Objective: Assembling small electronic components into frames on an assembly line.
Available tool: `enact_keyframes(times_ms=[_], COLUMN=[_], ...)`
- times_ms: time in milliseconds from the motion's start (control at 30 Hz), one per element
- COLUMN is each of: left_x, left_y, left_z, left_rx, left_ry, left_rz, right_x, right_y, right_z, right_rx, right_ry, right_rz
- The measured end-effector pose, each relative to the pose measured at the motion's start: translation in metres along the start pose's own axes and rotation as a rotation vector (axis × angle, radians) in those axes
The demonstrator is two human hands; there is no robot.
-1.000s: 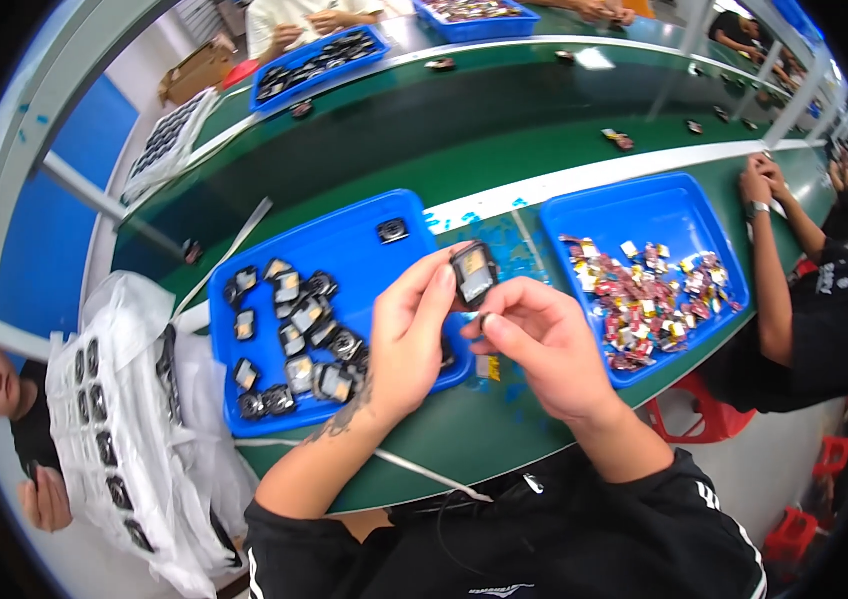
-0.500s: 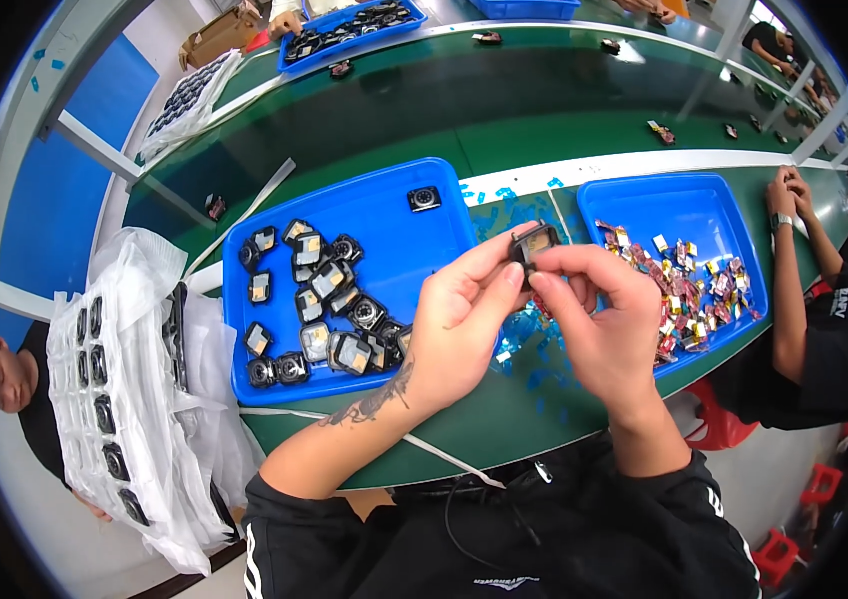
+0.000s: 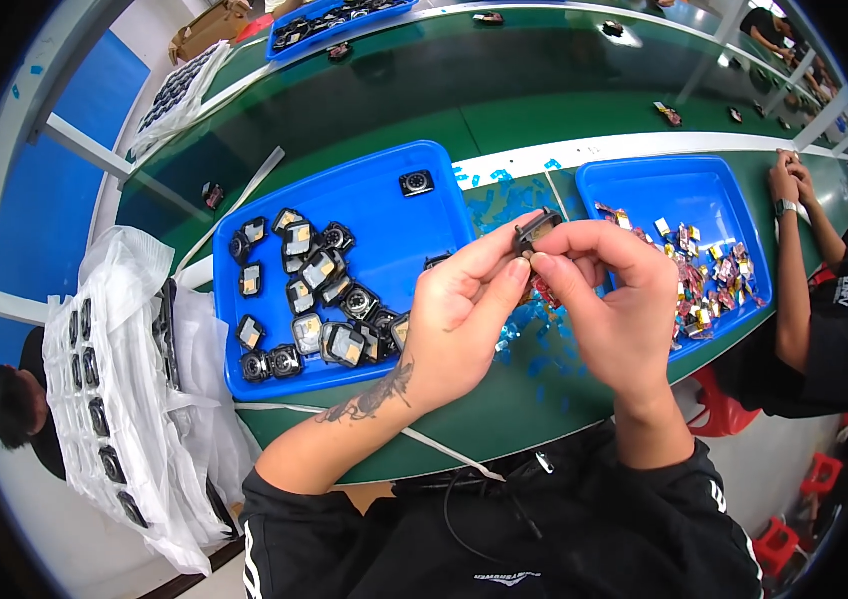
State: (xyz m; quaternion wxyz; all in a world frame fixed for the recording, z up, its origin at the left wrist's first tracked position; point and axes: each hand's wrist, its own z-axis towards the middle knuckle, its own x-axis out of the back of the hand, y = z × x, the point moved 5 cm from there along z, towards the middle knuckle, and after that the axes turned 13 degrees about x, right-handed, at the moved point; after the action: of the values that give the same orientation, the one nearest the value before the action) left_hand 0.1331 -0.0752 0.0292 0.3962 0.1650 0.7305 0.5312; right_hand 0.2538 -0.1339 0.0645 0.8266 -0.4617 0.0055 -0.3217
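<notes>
Between my hands is a small black watch case (image 3: 538, 228), held up above the workbench. My left hand (image 3: 456, 317) grips its left side between thumb and fingers. From the other side my right hand (image 3: 622, 304) pinches it, thumb and forefinger at its lower edge. Fingers cover much of the case, and a bit of red and yellow shows below them. To the left, a blue tray (image 3: 384, 195) holds several similar black watch cases (image 3: 321, 268). A second blue tray (image 3: 644, 185), on the right, contains a pile of small wrapped battery-like parts (image 3: 709, 285) in red, white and yellow.
Blue film scraps (image 3: 509, 200) litter the green bench (image 3: 474, 439) between the trays. Beyond a white rail runs a green conveyor belt (image 3: 424, 95) carrying scattered parts. At left stands a stack of white-wrapped trays (image 3: 114, 369). A co-worker's arms (image 3: 792, 270) are at the right.
My view has shifted slightly, and the case is tilted a little differently in my fingers. Both hands keep their hold. At the left, the other person's head has turned.
</notes>
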Motion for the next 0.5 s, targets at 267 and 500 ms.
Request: enact_keyframes(times_ms=[267, 500], left_x=[-0.001, -0.003], left_y=[-0.006, -0.009], left_z=[-0.002, -0.002], left_rx=[-0.024, -0.021], left_ry=[-0.023, -0.029], left_rz=[0.03, -0.092], right_x=[0.003, 0.007], right_y=[-0.002, -0.002], right_z=[0.005, 0.006], right_rx=[0.039, -0.019], right_ry=[-0.085, -0.049], right_rz=[-0.083, -0.023])
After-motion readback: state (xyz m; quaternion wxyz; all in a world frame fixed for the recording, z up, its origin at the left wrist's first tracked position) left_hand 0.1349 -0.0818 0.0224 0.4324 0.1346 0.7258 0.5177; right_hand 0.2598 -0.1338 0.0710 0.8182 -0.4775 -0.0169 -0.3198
